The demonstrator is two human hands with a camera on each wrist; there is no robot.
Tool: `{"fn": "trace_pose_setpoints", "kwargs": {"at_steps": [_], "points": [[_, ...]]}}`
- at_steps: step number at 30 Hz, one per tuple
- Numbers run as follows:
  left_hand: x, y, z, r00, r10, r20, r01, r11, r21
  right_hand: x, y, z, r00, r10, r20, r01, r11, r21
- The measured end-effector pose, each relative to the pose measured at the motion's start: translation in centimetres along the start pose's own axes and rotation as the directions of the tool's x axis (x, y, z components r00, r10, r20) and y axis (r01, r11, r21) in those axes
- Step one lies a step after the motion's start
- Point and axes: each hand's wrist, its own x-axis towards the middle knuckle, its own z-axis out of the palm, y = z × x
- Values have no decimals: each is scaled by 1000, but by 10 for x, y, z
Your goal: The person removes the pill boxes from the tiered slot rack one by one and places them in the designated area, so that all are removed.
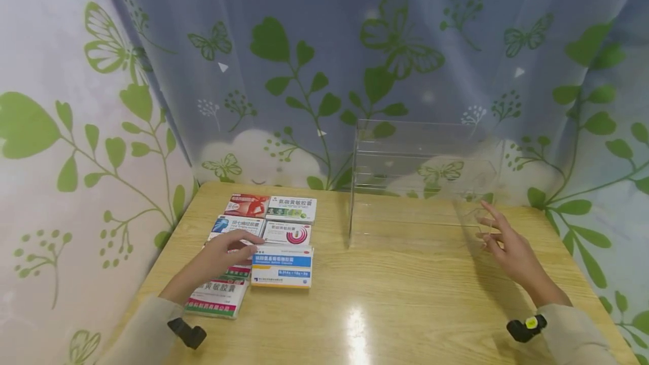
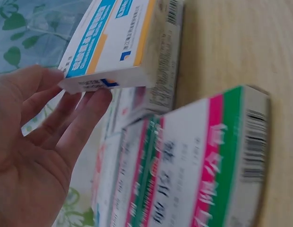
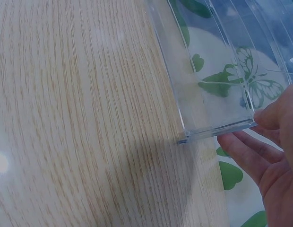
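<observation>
My left hand (image 1: 223, 257) has its fingertips at the left end of a white medicine box (image 1: 282, 275) with blue and orange bands. In the left wrist view these fingers look nearly straight, and the box (image 2: 113, 45) lies on top of another carton. Below that hand lies a white, pink and green medicine box (image 1: 218, 297), barcode side forward. On the right, a clear acrylic display rack (image 1: 405, 224) with stepped tiers stands near the back edge. My right hand (image 1: 514, 255) is by its right side, fingertips right at the side panel (image 3: 217, 130), fingers loosely extended.
More medicine boxes lie in two columns at the left: a red one (image 1: 247, 205), a white and green one (image 1: 292, 209), a blue and white one (image 1: 235, 224) and one with a pink ring (image 1: 288, 233). A leaf-patterned curtain (image 1: 314, 72) borders the wooden table (image 1: 395, 303).
</observation>
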Motion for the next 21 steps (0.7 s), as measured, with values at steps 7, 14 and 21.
{"fn": "trace_pose_setpoints", "kwargs": {"at_steps": [7,14,21], "points": [[-16,-15,2,992,-42,122,52,996,-76,0,-1,-1,1000,1,4,-1,1000,-1],[-20,-18,6,991,-47,124,47,999,0,0,2,-1,1000,0,-3,0,1000,-11],[-21,-19,10,995,-16,96,1,987,159,0,2,0,1000,-3,5,3,1000,1]]}}
